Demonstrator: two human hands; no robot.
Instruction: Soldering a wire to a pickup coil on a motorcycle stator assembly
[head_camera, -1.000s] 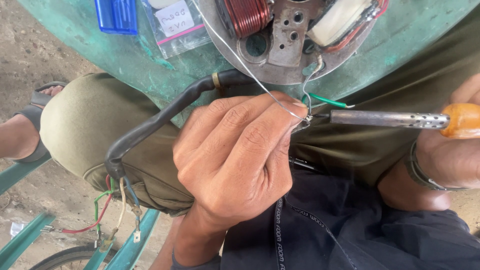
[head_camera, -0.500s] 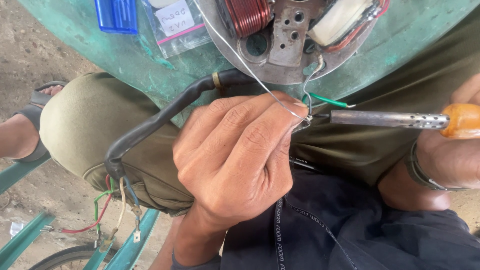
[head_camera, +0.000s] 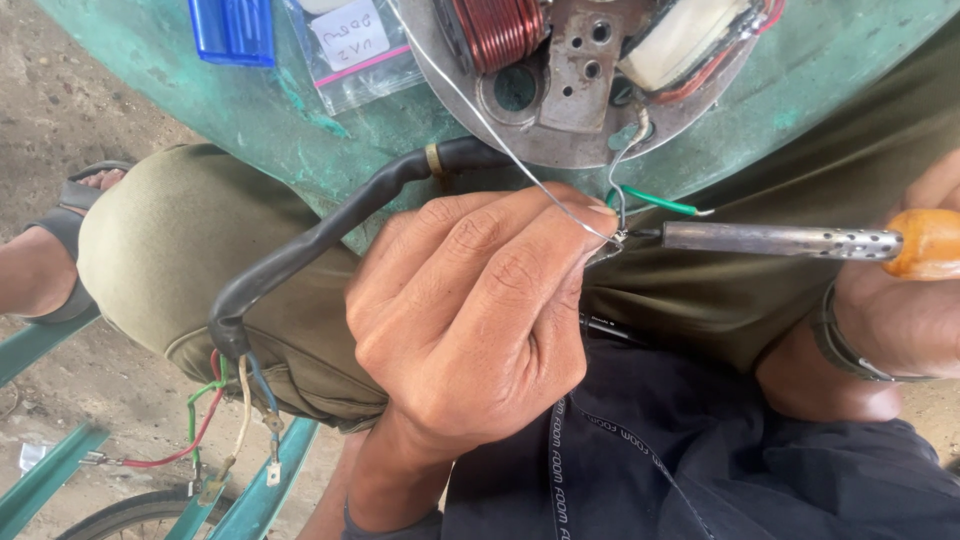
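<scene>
Silver solder wire (head_camera: 520, 165) pinched in left hand (head_camera: 470, 320) fingers meets soldering iron (head_camera: 780, 240) gripped by right hand (head_camera: 900, 310) at frame centre; soldering underway, steadiness needed.

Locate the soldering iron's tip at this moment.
In the head view, right of centre, the soldering iron tip meets the wire joint pinched by the left hand fingers, just below the round metal coil plate.
</scene>
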